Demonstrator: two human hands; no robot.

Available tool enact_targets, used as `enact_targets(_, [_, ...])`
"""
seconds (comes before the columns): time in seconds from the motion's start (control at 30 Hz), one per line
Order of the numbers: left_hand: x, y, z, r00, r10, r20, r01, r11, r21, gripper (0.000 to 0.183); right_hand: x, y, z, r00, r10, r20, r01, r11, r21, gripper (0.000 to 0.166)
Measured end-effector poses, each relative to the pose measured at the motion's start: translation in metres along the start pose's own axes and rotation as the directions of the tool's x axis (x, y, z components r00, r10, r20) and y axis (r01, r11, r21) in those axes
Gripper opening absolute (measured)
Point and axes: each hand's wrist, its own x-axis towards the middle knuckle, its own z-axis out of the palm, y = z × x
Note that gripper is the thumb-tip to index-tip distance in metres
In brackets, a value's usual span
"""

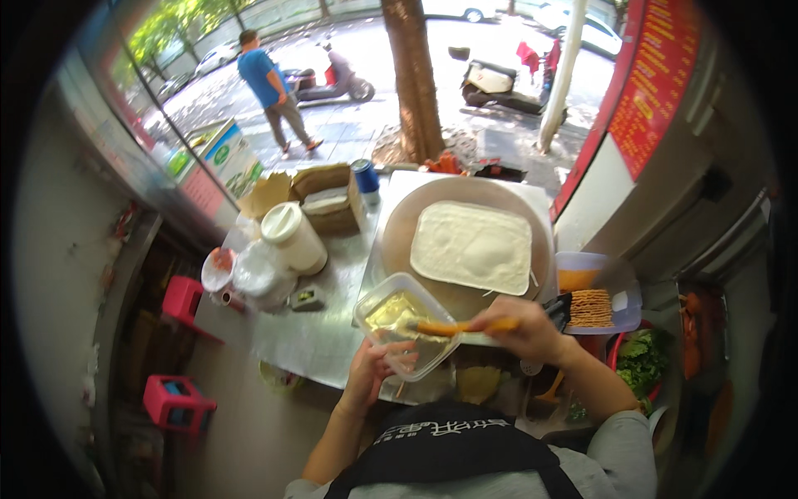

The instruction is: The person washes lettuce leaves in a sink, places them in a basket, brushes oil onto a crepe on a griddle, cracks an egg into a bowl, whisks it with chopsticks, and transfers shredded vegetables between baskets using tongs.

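My left hand point(372, 365) grips the near left side of a clear plastic tub point(416, 368), which is tilted. Yellowish liquid, likely oil point(391, 307), lies inside it. Held in my right hand point(527, 327) is an orange-handled tool point(452, 327), apparently a brush, whose head dips into the tub. Just beyond, a pale rectangular sheet of dough point(455, 234) with raised bubbles lies on a round griddle point(399, 215). The tub overlaps the near left rim of the griddle in view.
Left, on the steel counter point(305, 352), stand a lidded white jug point(296, 240), a cardboard box point(349, 215), a blue can point(366, 178) and a small grey container point(307, 299). Right, a plastic bin point(614, 321) holds stacked crisp brown sheets point(591, 308); leafy greens point(642, 358) sit below. A person point(265, 81) stands outside.
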Motion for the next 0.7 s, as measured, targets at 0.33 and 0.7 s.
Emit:
enact_targets(0.33, [0.003,-0.013,0.016,0.989,-0.120,-0.086,0.123,0.992,0.023,0.048,0.005,0.059,-0.038,0.728,0.493,-0.476,-0.303,0.855,0.422,0.026])
enact_targets(0.7, [0.024,0.030,-0.028,0.984,-0.132,0.120,0.124,0.990,0.072,0.046,0.044,0.186,0.007,0.971,-0.021,-0.237,-0.180,0.588,-0.788,0.017])
